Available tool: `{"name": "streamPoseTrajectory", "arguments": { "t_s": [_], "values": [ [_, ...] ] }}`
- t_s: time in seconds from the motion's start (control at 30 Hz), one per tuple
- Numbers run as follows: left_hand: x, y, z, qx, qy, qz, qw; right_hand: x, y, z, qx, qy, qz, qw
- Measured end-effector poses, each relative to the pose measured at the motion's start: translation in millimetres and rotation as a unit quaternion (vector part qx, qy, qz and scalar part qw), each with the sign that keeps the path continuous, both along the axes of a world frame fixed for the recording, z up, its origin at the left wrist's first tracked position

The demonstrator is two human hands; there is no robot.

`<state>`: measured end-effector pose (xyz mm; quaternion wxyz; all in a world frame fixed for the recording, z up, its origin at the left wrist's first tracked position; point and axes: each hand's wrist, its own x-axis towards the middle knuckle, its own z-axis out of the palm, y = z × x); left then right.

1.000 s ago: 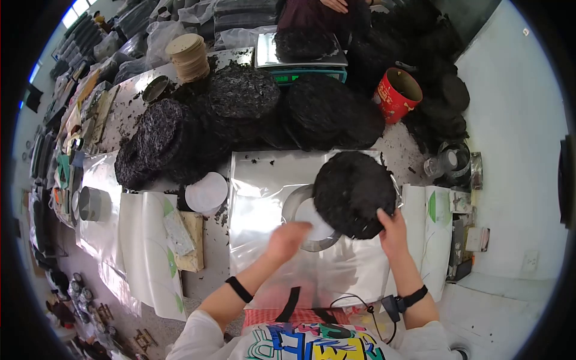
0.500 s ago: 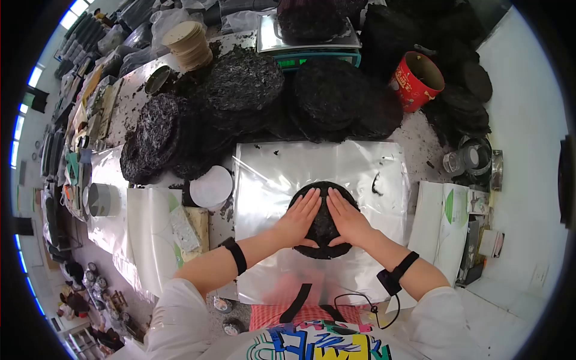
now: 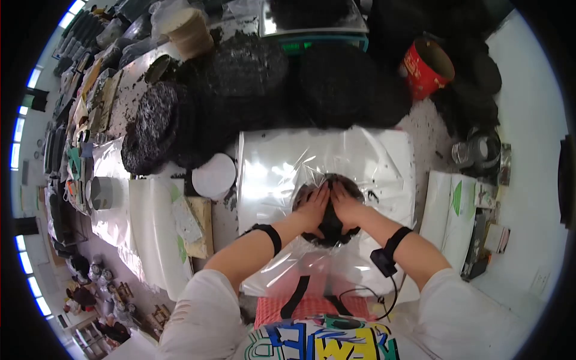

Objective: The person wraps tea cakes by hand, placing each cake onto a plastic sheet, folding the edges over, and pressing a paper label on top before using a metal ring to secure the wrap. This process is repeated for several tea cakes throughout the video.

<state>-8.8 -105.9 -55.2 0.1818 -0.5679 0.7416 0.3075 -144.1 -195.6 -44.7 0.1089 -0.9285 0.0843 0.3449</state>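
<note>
A round black cake of flaky, seaweed-like material [image 3: 331, 228] lies on a shiny clear plastic sheet [image 3: 270, 150] in front of me. My left hand [image 3: 313, 208] rests on the cake's left half, its fingers stretched out and pointing away from me. On the right half my right hand [image 3: 348, 209] lies in the same way, fingers extended. Both hands lean inward, with the index fingers close together near the far rim. Around the cake the sheet is pulled into creases. My palms and wrists hide much of the cake's sides.
Stacks of similar black cakes [image 3: 249, 66] stand behind the sheet, with a scale [image 3: 294, 43] beyond them. A red bucket [image 3: 427, 69] is at the back right. A white disc [image 3: 214, 175] and a metal cylinder [image 3: 102, 193] lie leftward. Stacked tan discs [image 3: 187, 33] stand farther back.
My hands have drawn closer together on the cake, and my arms lean further over it. The plastic around it has become creased. My view has shifted slightly.
</note>
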Motion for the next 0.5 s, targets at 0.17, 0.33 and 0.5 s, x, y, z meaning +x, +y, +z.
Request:
{"name": "streamPoseTrajectory", "arguments": {
  "t_s": [0.17, 0.33, 0.5],
  "values": [
    [-16.4, 14.5, -30.5, -0.055, -0.063, 0.026, 0.996, -18.3, 45.0, -77.6, -0.253, -0.353, -0.14, 0.89],
    [-20.1, 27.4, -66.8, -0.134, -0.071, 0.043, 0.987, -21.1, 52.9, 50.4, 0.329, -0.259, -0.355, 0.836],
    [-16.6, 23.1, -32.8, -0.069, -0.054, 0.032, 0.996, -72.1, 134.7, 46.0, 0.192, -0.219, -0.13, 0.948]
  ]
}}
